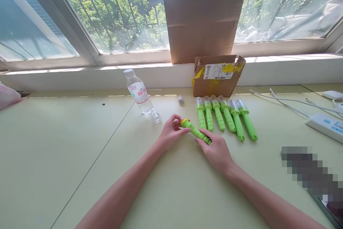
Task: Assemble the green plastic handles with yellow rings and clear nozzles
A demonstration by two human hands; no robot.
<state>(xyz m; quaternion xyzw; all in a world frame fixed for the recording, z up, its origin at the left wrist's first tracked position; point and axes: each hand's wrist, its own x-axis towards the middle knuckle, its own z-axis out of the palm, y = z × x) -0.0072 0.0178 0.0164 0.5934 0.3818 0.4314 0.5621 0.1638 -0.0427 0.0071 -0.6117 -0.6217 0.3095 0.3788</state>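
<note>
Fingertips of the left hand (171, 132) pinch the yellow-ringed head of one green flashlight (195, 132); the right hand (215, 150) closes around its handle end. The flashlight lies tilted just above the pale green table (66, 157). Six identical flashlights (226, 116) lie in a row just beyond, before one cardboard box (217, 77). One water bottle (139, 95) lies to the left.

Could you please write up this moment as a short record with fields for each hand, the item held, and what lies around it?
left hand: pinches the head end of the green flashlight
right hand: grips the flashlight's handle end
flashlight: tilted, just above the table
nearby row: six green flashlights, side by side
behind row: open cardboard box
left of hands: water bottle, lying down
far right: power strip
</note>
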